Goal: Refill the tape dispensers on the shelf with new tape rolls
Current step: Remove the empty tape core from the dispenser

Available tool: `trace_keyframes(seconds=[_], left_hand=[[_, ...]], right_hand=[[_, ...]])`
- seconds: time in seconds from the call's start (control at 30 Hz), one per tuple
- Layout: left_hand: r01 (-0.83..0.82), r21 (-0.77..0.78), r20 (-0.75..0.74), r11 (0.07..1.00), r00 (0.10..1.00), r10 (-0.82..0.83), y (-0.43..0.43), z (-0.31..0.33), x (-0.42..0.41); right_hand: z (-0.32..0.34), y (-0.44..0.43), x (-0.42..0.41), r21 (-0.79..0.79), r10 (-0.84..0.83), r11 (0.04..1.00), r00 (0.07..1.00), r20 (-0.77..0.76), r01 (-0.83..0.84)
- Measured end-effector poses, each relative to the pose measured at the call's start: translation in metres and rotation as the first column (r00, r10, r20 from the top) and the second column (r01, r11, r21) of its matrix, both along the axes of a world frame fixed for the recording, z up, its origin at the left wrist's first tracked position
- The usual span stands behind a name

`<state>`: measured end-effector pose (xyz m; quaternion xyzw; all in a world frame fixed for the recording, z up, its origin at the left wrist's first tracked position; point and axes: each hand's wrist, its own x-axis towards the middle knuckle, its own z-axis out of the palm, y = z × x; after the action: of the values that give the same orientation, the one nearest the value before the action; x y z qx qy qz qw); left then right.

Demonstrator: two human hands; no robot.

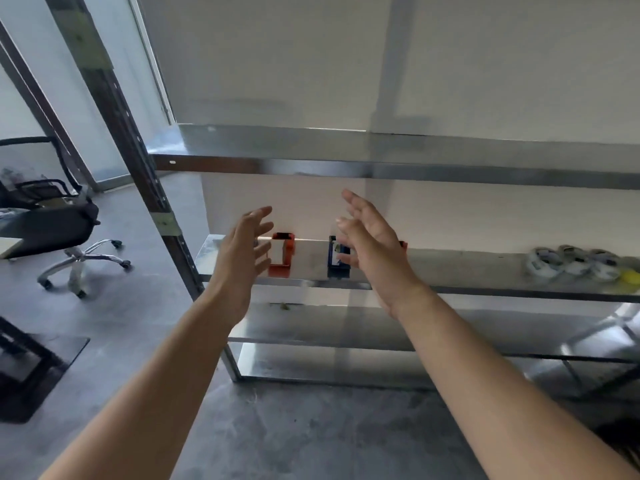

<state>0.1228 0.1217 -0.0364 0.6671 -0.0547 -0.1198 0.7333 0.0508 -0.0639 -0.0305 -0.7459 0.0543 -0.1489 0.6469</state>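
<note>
**Two open hands raised before the middle shelf of a steel rack**

Head-camera view. The bare steel middle shelf (467, 270) serves as the reference for all positions. Both forearms reach up towards it from the lower edge of the view. The left hand (242, 252) is held in front of the shelf's left end, with straight, slightly spread fingers that hold nothing. The right hand (370, 245) is held in front of the shelf left of its middle, palm turned inward, with loosely spread fingers that also hold nothing. Whether either hand touches anything on the shelf cannot be told.

Standing on the shelf between the two hands are an orange-red plastic tape dispenser (283, 254), just beside the left fingertips, and a dark blue plastic tape dispenser (337, 261), partly covered by the right fingers. A small red edge shows behind the right hand; what it belongs to cannot be told. Well apart, at the shelf's right end, lies a cluster of pale tape rolls (575, 263) with a yellow roll (630, 277) beside them. A black swivel office chair (52, 223) stands on the grey floor to the left of the shelf.
</note>
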Motion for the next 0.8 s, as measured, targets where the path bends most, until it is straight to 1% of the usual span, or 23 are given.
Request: trace_keyframes(seconds=[0.1, 0.23, 0.4, 0.63, 0.8], left_hand=[[-0.018, -0.001, -0.041, 1.0, 0.999, 0.018, 0.021, -0.003, 0.024], [-0.033, 0.014, -0.097, 0.999, 0.995, 0.034, 0.044, -0.009, 0.054], [-0.051, 0.035, -0.115, 0.998, 0.992, 0.055, 0.063, -0.019, 0.097], [-0.075, 0.119, -0.181, 0.99, 0.979, 0.096, 0.064, -0.053, 0.17], [-0.11, 0.181, -0.205, 0.977, 0.968, 0.147, 0.061, -0.08, 0.224]], right_hand=[[-0.006, 0.022, 0.028, -0.005, -0.007, 1.0, 0.999, -0.034, 0.007], [-0.018, 0.046, 0.064, 0.034, -0.02, 0.999, 0.997, -0.076, 0.022], [-0.036, 0.066, 0.115, 0.078, 0.005, 0.997, 0.992, -0.124, 0.005], [-0.081, 0.071, 0.193, 0.181, 0.051, 0.983, 0.98, -0.192, -0.016], [-0.111, 0.071, 0.251, 0.18, 0.071, 0.983, 0.956, -0.284, -0.02]])
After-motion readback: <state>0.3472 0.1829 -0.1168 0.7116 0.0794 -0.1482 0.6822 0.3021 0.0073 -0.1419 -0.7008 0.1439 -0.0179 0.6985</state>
